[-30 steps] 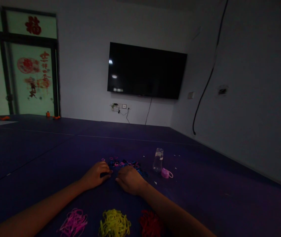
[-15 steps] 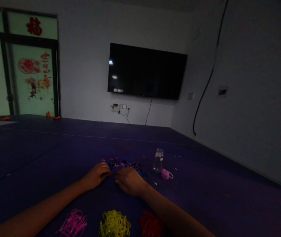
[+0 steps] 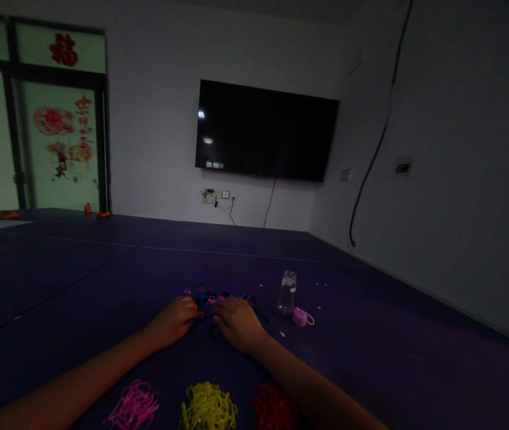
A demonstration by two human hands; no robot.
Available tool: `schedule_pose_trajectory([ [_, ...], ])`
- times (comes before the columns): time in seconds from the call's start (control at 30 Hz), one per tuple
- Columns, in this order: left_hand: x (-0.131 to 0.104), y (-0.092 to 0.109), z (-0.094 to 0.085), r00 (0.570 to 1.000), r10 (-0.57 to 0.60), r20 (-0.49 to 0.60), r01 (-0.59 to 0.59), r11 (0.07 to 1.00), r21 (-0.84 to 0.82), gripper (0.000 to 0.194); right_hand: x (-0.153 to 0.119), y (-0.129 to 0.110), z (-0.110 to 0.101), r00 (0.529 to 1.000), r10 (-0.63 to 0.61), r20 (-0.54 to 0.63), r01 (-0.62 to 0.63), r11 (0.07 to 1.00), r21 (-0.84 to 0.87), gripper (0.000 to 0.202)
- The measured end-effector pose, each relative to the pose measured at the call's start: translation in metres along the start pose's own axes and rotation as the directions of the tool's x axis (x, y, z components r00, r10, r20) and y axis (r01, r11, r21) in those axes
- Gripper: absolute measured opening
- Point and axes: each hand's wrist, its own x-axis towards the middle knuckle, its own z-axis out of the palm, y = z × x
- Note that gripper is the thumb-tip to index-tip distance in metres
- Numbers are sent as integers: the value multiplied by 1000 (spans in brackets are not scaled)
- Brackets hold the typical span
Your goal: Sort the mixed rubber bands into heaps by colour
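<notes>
Small blue and pink rubber bands lie in a loose mixed pile point(image 3: 222, 297) on the dark purple tabletop. My left hand point(image 3: 178, 319) rests at the pile's left side, thumb and fingers pinched on a pink rubber band point(image 3: 201, 315) at the tips. Over the near side of the pile, my right hand point(image 3: 237, 322) has its fingers curled down. Dark bands show below them, but what those fingertips hold is hidden. Closer to me sit a pink heap of rubber bands point(image 3: 134, 406), a yellow heap point(image 3: 208, 407) and a red heap point(image 3: 272, 407), partly behind my right forearm.
Right of the pile stands a clear bottle point(image 3: 286, 294), with a pink cap with a loop point(image 3: 299, 316) beside it. White scraps point(image 3: 281, 334) are scattered nearby. Orange items point(image 3: 102, 214) lie at the far left edge. A television point(image 3: 267, 130) hangs on the wall.
My right hand has shifted slightly right and away from me, widening the gap between the hands. Dark bands now show under its fingertips. My left hand has barely moved.
</notes>
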Motion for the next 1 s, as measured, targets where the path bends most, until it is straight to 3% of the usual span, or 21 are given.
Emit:
schedule_pose_trajectory([
  [0.13,-1,1,-1,1000,20,-23,-20,1000,-5,22,1,9,4,969,247,-22,-245,968,56,34],
  [0.23,3,6,-9,997,-56,-62,52,996,-66,21,1,15,7,948,318,3,-317,945,79,39],
  [0.3,6,13,-20,986,-157,-49,149,980,-132,21,0,18,8,950,312,30,-313,946,81,43],
  [0.37,9,24,-36,975,-222,29,223,953,-205,20,0,19,8,954,293,58,-297,952,76,45],
  [0.5,1,53,-73,941,-245,234,303,917,-260,14,0,17,7,960,262,93,-268,962,51,43],
  [0.63,-23,75,-103,911,-249,329,333,914,-230,12,1,18,7,961,255,109,-260,965,37,38],
  [0.83,-57,81,-119,895,-255,366,333,928,-167,17,2,21,9,964,249,95,-256,964,68,37],
  [1.0,-59,82,-127,886,-236,399,351,904,-245,15,1,19,7,968,237,81,-243,967,75,36],
])
